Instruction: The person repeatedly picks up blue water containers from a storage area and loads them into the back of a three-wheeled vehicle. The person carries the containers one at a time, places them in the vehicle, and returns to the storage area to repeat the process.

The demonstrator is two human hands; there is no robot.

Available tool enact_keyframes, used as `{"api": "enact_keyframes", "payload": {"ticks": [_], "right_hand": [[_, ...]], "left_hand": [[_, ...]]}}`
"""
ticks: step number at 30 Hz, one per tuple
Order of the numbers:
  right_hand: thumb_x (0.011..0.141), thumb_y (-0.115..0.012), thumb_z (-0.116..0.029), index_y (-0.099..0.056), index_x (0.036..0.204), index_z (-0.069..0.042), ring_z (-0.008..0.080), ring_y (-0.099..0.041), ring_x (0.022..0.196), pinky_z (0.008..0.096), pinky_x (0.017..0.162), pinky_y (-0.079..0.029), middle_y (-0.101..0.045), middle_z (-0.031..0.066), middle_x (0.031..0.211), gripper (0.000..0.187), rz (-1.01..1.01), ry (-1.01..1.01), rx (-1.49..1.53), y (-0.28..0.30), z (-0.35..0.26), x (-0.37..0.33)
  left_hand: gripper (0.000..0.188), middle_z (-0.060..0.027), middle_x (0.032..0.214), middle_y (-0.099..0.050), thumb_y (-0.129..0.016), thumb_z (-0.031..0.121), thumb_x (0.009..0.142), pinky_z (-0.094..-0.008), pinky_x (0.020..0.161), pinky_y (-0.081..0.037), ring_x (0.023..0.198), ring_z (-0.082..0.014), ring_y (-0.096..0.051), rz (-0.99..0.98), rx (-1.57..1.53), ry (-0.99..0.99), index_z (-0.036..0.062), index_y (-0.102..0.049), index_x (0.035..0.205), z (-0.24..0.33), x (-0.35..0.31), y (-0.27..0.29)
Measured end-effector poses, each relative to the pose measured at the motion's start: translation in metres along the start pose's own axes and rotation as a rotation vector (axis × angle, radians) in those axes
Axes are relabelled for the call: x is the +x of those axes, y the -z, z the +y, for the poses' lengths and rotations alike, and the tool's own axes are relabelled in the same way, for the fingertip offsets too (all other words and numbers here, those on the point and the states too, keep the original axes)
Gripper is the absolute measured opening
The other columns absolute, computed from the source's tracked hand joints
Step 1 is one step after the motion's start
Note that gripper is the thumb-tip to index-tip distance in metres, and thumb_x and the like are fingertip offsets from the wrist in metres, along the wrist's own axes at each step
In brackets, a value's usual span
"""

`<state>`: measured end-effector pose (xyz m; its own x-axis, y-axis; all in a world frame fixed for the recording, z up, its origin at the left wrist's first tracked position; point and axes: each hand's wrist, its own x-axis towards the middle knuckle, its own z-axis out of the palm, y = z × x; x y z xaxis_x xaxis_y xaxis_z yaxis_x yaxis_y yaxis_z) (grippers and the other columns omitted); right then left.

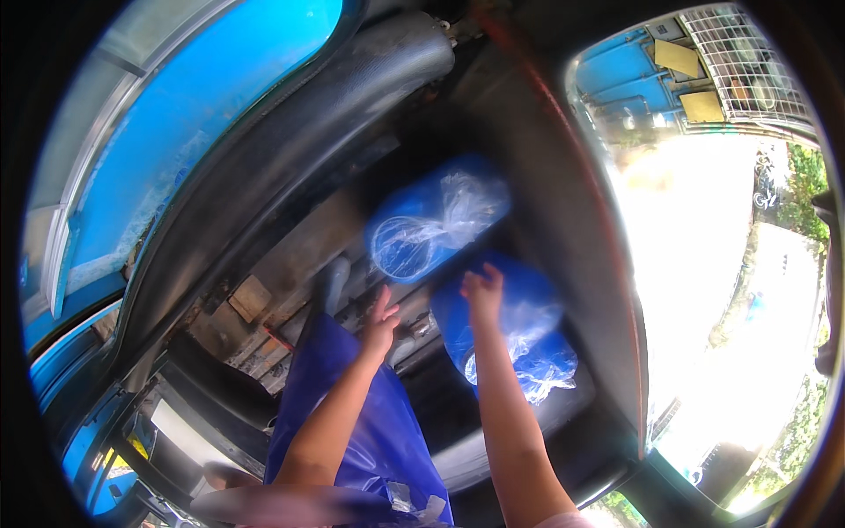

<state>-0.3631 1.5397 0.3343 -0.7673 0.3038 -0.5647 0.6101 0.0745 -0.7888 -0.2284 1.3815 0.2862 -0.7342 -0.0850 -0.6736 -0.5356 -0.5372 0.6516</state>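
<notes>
Two rounded blue containers wrapped in clear plastic lie in a dark vehicle interior. The farther blue container (440,216) has its wrap gathered in a crinkled bunch. The nearer blue container (537,304) lies just below it, to the right. My right hand (482,290) is over this nearer one, its fingers partly curled and apart with nothing visible in them; whether it touches the plastic I cannot tell. To the left, my left hand (380,330) has its fingers stretched out and holds nothing. Under my left forearm hangs a shiny purple-blue sheet (352,414).
A long padded black roll (352,88) runs along the left. Behind my left hand is a worn floor with a small brown block (251,299). A dark panel with a reddish edge (585,167) stands at the right, with a bright window (695,229) beyond it.
</notes>
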Motion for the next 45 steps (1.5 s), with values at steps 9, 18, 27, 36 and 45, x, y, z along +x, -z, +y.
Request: {"api": "enact_keyframes", "payload": {"ticks": [9,18,27,36,45], "right_hand": [[0.075,-0.065,-0.015,-0.052,0.107,-0.006,0.0187,-0.059,0.066,0.0311,0.060,-0.046,-0.061,0.0074,0.072,0.035,-0.282,-0.116,-0.520,0.055,0.084,-0.076],[0.073,-0.066,-0.019,-0.053,0.107,-0.007,0.0291,-0.062,0.078,0.0379,0.071,-0.048,-0.063,0.0122,0.080,0.038,-0.420,0.057,-0.698,0.025,0.094,-0.121],[0.074,-0.062,-0.017,-0.056,0.104,-0.007,0.0310,-0.062,0.080,0.0373,0.072,-0.048,-0.063,0.0130,0.082,0.032,-0.613,0.248,-0.763,0.035,0.077,-0.130],[0.074,-0.064,-0.023,-0.060,0.094,-0.007,0.0269,-0.062,0.082,0.0343,0.073,-0.048,-0.064,0.0114,0.083,0.026,-0.609,0.089,-1.088,0.126,0.132,-0.157],[0.077,-0.062,-0.016,-0.062,0.095,-0.007,0.0195,-0.062,0.072,0.0314,0.068,-0.049,-0.065,0.0077,0.081,0.021,-0.734,0.283,-1.044,0.077,0.203,-0.250]], "left_hand": [[0.081,-0.0292,0.141,-0.019,-0.069,0.014,0.074,-0.0417,0.100,-0.034,0.126,-0.0385,-0.032,0.464,0.987,-0.579,0.0065,-0.021,0.140,0.055,0.017,-0.036],[0.074,-0.0149,0.146,-0.018,-0.071,0.011,0.069,-0.0455,0.105,-0.027,0.127,-0.0445,-0.027,0.215,1.395,-0.555,0.0067,-0.036,0.133,0.099,0.040,-0.038],[0.046,-0.0161,0.130,-0.041,-0.062,0.004,0.072,-0.0415,0.098,-0.035,0.117,-0.0363,-0.041,0.254,1.128,-0.582,0.0062,-0.051,0.117,0.038,-0.100,0.030],[0.033,-0.0187,0.102,-0.059,-0.058,0.015,0.076,-0.0406,0.086,-0.044,0.096,-0.0345,-0.055,-0.067,1.104,-0.183,0.0042,-0.058,0.107,-0.022,-0.246,0.050],[0.029,-0.0180,0.098,-0.059,-0.059,0.012,0.078,-0.0412,0.083,-0.044,0.093,-0.0348,-0.056,-0.035,0.952,-0.354,0.0043,-0.058,0.106,-0.085,-0.323,0.083]]}}
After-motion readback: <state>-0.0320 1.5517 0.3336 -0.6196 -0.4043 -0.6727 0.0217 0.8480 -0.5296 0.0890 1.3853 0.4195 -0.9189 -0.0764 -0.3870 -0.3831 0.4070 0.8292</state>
